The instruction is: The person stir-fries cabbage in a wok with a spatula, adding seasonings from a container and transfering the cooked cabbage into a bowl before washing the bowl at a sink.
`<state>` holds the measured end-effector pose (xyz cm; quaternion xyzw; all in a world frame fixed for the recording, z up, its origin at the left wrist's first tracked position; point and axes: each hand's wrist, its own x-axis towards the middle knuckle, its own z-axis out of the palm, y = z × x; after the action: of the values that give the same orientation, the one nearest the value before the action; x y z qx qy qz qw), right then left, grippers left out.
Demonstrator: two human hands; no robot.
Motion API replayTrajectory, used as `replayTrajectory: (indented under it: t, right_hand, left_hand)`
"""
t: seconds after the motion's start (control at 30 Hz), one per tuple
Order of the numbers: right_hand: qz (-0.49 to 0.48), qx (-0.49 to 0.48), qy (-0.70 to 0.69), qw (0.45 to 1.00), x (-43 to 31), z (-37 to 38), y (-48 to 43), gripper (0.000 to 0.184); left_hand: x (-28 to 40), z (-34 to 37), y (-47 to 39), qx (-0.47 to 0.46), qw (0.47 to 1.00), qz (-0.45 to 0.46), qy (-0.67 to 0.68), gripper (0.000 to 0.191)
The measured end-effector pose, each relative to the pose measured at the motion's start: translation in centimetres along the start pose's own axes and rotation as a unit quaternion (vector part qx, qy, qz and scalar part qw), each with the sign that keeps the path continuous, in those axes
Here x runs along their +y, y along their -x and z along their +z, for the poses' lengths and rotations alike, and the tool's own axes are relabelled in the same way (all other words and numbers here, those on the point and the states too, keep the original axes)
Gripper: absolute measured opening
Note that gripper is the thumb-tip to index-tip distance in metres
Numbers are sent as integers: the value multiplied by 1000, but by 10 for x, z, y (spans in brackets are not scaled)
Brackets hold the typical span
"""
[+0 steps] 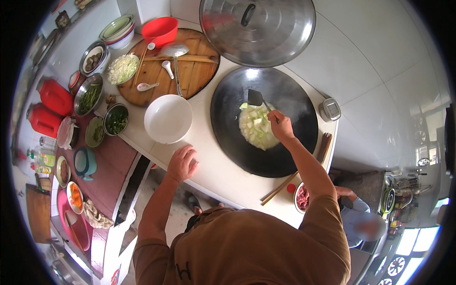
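Observation:
My right hand (281,125) grips the handle of a spatula, its dark blade (255,97) raised over the upper left part of the food. Pale green vegetable chunks (259,124) lie in whitish liquid at the bottom of a large black wok (231,151). My left hand (182,164) rests on the pale counter near its front edge, holding nothing, fingers loosely bent. Just above it stands a white bowl (168,119) with no food in it. A big metal lid (258,32) leans upright behind the wok.
Left of the wok, a round wooden board (192,76) carries a metal ladle (175,51), spoons and a red plastic bowl (160,31). Shredded cabbage (123,68) and bowls of greens stand further left. Chopsticks (279,188) and a bowl of raw meat (302,198) lie near my right arm. Another person (356,222) is at the right.

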<state>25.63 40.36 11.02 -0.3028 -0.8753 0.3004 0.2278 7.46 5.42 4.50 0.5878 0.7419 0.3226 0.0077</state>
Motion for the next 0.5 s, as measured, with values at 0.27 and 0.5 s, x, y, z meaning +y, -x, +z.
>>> replayTrajectory:
  t: [0.27, 0.5]
  right_hand:
    - [46, -4, -46, 998, 4, 12, 11, 16]
    - [3, 14, -17, 1000, 5, 22, 11, 13]
  left_hand:
    - [0, 1, -2, -9, 1000, 4, -2, 37]
    - [-1, 2, -2, 5, 1000, 7, 0, 37]
